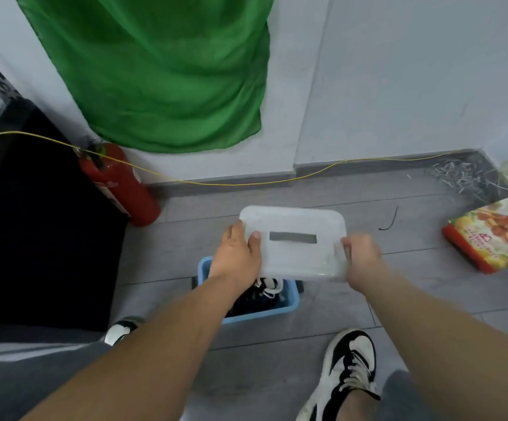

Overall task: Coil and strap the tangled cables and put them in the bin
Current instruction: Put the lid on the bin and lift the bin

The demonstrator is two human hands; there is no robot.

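**Lid held over cable bin**

Left hand [236,256] and right hand [360,258] grip opposite ends of translucent lid [295,238], thumbs on top. Blue bin [292,302] beneath, near side; coiled cables [264,294] inside. Step, by judgement: closing. Next: align, lower, press.

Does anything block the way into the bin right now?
Yes: the lid, held at its ends by the left hand and right hand, hangs over the far part of the bin. Cables already lie inside the near part.
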